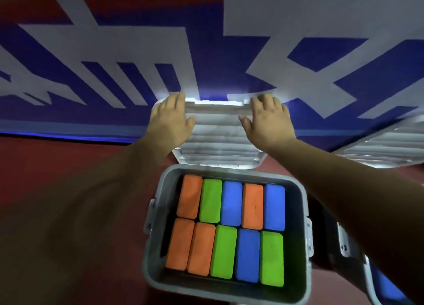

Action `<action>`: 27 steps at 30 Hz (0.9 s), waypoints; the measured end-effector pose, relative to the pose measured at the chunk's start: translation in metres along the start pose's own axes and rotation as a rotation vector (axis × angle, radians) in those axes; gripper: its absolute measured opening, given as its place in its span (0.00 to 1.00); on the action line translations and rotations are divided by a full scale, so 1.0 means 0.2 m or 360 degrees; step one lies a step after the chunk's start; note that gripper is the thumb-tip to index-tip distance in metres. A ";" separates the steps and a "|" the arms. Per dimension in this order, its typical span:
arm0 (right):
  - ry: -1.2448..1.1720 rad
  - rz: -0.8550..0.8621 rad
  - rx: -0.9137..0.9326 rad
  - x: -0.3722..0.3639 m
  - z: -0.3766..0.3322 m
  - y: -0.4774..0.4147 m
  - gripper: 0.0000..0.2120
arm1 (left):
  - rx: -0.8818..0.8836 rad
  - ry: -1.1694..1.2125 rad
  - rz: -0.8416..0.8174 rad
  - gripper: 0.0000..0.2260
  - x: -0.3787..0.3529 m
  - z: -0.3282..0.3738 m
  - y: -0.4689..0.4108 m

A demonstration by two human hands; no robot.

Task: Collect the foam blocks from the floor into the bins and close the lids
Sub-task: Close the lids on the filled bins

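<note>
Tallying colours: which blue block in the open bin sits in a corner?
The blue block at the right end of the far row; the middle far-row blue and the near-row blue have neighbours on both sides.

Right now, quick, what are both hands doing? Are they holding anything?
Left hand: open, fingers laid flat on the raised lid, near its far edge.
Right hand: open, laid flat on the same lid.

Tally: 2 grey bins, near bin (229,169) + 2nd bin (367,271) cut off at rt edge; 2 ribbed lids, near lid (218,132) + rt lid (385,144); 10 foam blocks in near bin = 4 orange blocks (189,197), 3 green blocks (211,200), 3 blue blocks (231,203); 1 more blue block (387,286) partly seen in 2nd bin; 2 hands, left hand (171,119) + right hand (268,119).
</note>
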State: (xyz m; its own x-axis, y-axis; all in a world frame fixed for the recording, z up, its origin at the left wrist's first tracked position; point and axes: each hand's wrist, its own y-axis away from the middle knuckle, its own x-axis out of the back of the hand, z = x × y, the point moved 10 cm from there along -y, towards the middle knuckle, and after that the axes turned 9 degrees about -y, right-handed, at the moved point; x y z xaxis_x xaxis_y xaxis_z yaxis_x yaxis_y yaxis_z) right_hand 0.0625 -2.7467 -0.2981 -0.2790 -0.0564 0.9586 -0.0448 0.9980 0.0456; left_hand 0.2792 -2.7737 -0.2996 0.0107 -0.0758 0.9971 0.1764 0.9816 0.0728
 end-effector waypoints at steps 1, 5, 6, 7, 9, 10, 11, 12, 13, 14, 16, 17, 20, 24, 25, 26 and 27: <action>0.0044 0.0020 0.0027 -0.01 0.00 -0.01 0.23 | -0.0013 -0.0030 0.0076 0.25 0.00 0.00 -0.01; -0.0070 -0.0248 0.0084 -0.10 -0.03 0.02 0.21 | -0.0077 -0.0179 0.0216 0.19 -0.01 0.00 0.06; -0.0103 -0.0308 0.0100 -0.11 -0.04 0.04 0.20 | -0.0102 -0.0199 0.0225 0.21 -0.01 0.01 0.09; -0.0128 -0.0352 0.0099 -0.11 -0.04 0.06 0.20 | -0.0120 -0.0223 0.0211 0.23 -0.01 0.01 0.13; -0.0217 -0.0442 0.0017 -0.13 -0.03 0.11 0.21 | -0.0133 -0.0194 0.0120 0.21 -0.04 0.01 0.19; -0.0271 -0.0499 -0.0052 -0.13 -0.03 0.13 0.20 | -0.0095 -0.0144 0.0057 0.18 -0.06 -0.01 0.22; -0.0323 -0.0543 -0.0115 -0.13 -0.02 0.16 0.20 | -0.0020 -0.0077 -0.0010 0.15 -0.05 -0.02 0.24; -0.0358 -0.0561 -0.0152 -0.12 -0.03 0.19 0.19 | 0.0057 0.0003 -0.0082 0.14 -0.05 -0.04 0.27; -0.0371 -0.0549 -0.0157 -0.10 -0.04 0.21 0.18 | 0.0164 0.0021 -0.0175 0.14 -0.03 -0.06 0.30; -0.0364 -0.0512 -0.0145 -0.07 -0.05 0.24 0.18 | 0.0285 0.0065 -0.0294 0.16 -0.07 -0.10 0.32; -0.0340 -0.0390 -0.0096 0.02 -0.08 0.31 0.17 | 0.0557 0.0201 -0.0576 0.21 -0.14 -0.20 0.40; -0.0340 -0.0333 -0.0071 0.07 -0.09 0.35 0.17 | 0.0658 0.0312 -0.0690 0.23 -0.16 -0.24 0.45; -0.0389 -0.0201 0.0023 0.21 -0.14 0.52 0.13 | 0.0699 0.0747 -0.0842 0.14 -0.10 -0.30 0.62; -0.0457 -0.0069 0.0089 0.33 -0.18 0.75 0.15 | 0.0422 0.0939 -0.1059 0.16 -0.04 -0.27 0.85; -0.0461 0.0021 0.0111 0.37 -0.19 0.83 0.16 | 0.0438 0.1153 -0.1064 0.19 -0.03 -0.25 0.91; -0.0468 0.0137 0.0116 0.41 -0.21 0.91 0.17 | 0.0449 0.1331 -0.1006 0.18 -0.01 -0.23 0.97; -0.0491 0.0267 0.0076 0.45 -0.22 1.01 0.18 | 0.0629 0.1586 -0.0902 0.15 -0.02 -0.24 1.04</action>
State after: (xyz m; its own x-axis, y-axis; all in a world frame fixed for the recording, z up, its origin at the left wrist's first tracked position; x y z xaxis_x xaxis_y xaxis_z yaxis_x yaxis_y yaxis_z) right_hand 0.0707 -2.5494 -0.1902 -0.5627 0.0945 0.8213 -0.0164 0.9920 -0.1254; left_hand 0.3628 -2.5772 -0.2899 0.8129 -0.4428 0.3783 0.0910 0.7381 0.6685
